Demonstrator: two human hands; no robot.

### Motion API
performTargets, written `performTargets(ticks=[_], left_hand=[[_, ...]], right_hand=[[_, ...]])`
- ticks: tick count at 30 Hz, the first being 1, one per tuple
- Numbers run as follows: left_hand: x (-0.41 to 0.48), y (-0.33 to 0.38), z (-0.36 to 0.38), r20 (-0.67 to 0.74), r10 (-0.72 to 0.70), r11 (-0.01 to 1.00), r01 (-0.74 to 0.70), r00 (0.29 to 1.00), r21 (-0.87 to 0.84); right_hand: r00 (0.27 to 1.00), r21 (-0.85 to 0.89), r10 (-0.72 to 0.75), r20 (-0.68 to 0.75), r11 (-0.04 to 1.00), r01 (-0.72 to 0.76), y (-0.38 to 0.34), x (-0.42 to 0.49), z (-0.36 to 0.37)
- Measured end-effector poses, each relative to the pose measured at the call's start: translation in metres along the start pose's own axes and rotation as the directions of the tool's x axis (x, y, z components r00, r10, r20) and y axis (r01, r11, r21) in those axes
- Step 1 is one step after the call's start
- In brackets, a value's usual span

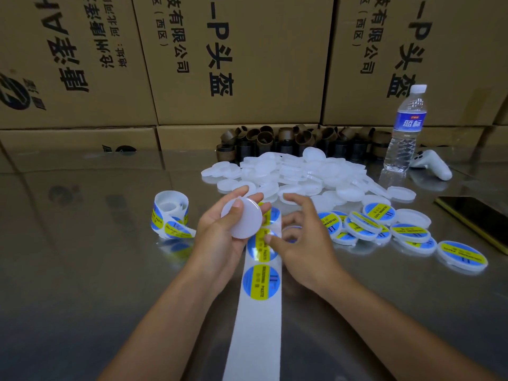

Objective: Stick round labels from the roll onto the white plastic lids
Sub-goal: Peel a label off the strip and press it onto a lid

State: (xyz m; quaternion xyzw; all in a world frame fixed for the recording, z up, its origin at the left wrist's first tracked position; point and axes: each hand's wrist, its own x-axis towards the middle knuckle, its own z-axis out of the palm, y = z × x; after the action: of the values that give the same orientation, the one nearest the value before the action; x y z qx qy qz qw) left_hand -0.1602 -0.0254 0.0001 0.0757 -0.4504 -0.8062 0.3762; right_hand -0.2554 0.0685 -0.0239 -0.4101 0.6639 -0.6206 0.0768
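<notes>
My left hand [217, 229] grips a blank white lid [243, 220] above the table, thumb across its face. My right hand [302, 240] hovers over the label strip [259, 298], thumb touching a blue-and-yellow round label [261, 247] on the backing paper; its fingers are loosely spread. Another label [261, 281] sits lower on the strip. The label roll [170, 213] stands at the left. A heap of blank lids [297, 174] lies behind my hands. Several labelled lids [384, 226] lie to the right.
Cardboard boxes [242, 64] wall the back. Brown and black tube cores [288, 141] line up behind the lids. A water bottle [406, 133], a white controller [431, 163] and a dark phone [478, 218] sit at the right on the shiny metal table [82, 257].
</notes>
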Motion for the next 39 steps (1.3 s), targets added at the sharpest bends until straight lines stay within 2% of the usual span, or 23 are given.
performTargets(ticks=[4, 7, 10, 13, 17, 20, 22, 24, 27, 29, 33, 39], left_hand=[[0.001, -0.001, -0.002, -0.09, 0.023, 0.996, -0.014, 0.996, 0.09], [0.002, -0.005, -0.003, -0.178, 0.068, 0.966, -0.02, 0.982, 0.258], [0.0, -0.008, -0.003, -0.187, 0.076, 0.913, 0.007, 0.979, 0.407], [-0.002, -0.013, -0.004, -0.158, 0.021, 0.863, 0.062, 0.987, 0.501], [-0.004, -0.015, -0.004, -0.095, -0.092, 0.846, 0.129, 0.991, 0.518], [-0.004, -0.015, -0.002, -0.108, -0.098, 0.858, 0.139, 0.989, 0.495], [-0.003, -0.015, -0.003, -0.144, -0.101, 0.874, 0.157, 0.984, 0.46], [-0.003, -0.014, -0.003, -0.173, -0.096, 0.884, 0.164, 0.98, 0.438], [-0.003, -0.012, -0.002, -0.189, -0.104, 0.908, 0.171, 0.976, 0.383], [-0.003, -0.012, -0.002, -0.195, -0.12, 0.925, 0.181, 0.973, 0.334], [-0.004, -0.012, 0.0, -0.171, -0.156, 0.954, 0.193, 0.973, 0.228], [-0.002, -0.011, -0.002, -0.167, -0.159, 0.951, 0.196, 0.973, 0.24]], right_hand=[[0.981, 0.141, 0.06, -0.183, 0.989, -0.034, -0.001, 0.006, -0.007], [0.959, 0.205, 0.071, -0.274, 0.979, -0.014, -0.002, 0.009, -0.012], [0.93, 0.24, 0.064, -0.361, 0.97, 0.026, -0.004, 0.011, -0.016], [0.913, 0.215, 0.056, -0.403, 0.976, 0.035, -0.003, 0.013, -0.017], [0.922, 0.172, 0.031, -0.387, 0.984, 0.039, -0.003, 0.012, -0.016], [0.929, 0.09, -0.051, -0.366, 0.992, 0.09, -0.003, 0.01, -0.015], [0.911, -0.091, -0.199, -0.362, 0.98, 0.178, -0.003, 0.007, -0.015], [0.88, -0.294, -0.359, -0.31, 0.917, 0.27, -0.005, 0.005, -0.014], [0.864, -0.467, -0.471, -0.178, 0.813, 0.347, -0.007, 0.004, -0.012], [0.868, -0.503, -0.485, -0.105, 0.779, 0.374, -0.006, 0.004, -0.012], [0.901, -0.48, -0.431, -0.052, 0.802, 0.356, -0.003, 0.004, -0.013], [0.899, -0.51, -0.438, 0.0, 0.773, 0.377, -0.003, 0.005, -0.012]])
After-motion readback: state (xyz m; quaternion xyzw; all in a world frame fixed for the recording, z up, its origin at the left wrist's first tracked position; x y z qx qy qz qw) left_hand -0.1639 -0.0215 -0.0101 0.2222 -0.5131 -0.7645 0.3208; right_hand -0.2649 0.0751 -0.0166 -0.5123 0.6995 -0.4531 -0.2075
